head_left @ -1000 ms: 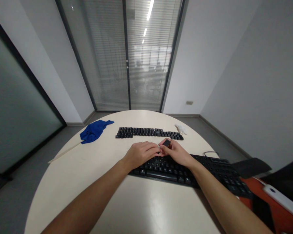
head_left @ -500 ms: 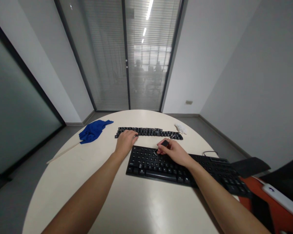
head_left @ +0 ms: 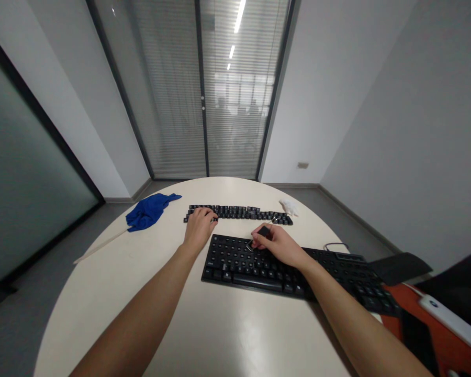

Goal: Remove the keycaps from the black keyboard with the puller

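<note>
My left hand is over the left part of a long block of loose black keycaps. Its fingers are curled, with thumb and forefinger about a keycap at the near side of the block. My right hand pinches a keycap puller by its black handle, and the puller's wire end is down at the upper rows of a black keyboard. Many upper positions on the keyboard's left part show bare mounts, while the lower rows carry caps. My right forearm hides part of the keyboard.
On the round cream table a blue cloth lies at the left with a thin pale stick. Crumpled white material sits at the far right. A white power strip and a dark phone-like slab are at the lower right.
My left hand has shifted slightly left along the keycaps, its thumb and forefinger closer together. My right hand and the puller have stayed almost at the same spot on the keyboard.
</note>
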Demonstrator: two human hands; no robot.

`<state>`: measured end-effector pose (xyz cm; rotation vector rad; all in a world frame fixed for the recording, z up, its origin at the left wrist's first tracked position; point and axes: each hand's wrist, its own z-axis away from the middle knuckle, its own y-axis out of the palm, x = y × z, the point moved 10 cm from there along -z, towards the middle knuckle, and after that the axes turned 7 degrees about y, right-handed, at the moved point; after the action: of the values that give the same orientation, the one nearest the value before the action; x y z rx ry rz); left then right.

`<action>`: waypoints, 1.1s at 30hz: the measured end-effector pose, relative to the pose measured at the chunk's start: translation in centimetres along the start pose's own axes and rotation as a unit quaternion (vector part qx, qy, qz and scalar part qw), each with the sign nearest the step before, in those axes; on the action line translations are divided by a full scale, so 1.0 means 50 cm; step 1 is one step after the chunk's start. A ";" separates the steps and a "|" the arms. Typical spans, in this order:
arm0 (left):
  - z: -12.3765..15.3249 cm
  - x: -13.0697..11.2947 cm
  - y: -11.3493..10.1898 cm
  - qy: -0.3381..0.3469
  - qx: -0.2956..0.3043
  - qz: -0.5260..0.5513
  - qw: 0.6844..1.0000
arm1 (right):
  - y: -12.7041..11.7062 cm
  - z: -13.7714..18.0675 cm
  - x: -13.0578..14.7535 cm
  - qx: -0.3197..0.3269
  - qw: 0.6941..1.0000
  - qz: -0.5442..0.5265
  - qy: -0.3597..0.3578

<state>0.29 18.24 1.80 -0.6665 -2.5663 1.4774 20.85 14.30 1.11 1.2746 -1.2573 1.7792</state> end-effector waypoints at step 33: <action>-0.002 0.000 0.003 -0.015 0.001 -0.033 0.999 | 0.007 -0.001 -0.006 0.011 1.000 -0.006 0.011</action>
<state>0.35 18.41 1.71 -0.5589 -2.5815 1.4817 20.63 14.22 0.71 1.2692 -1.2183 1.7991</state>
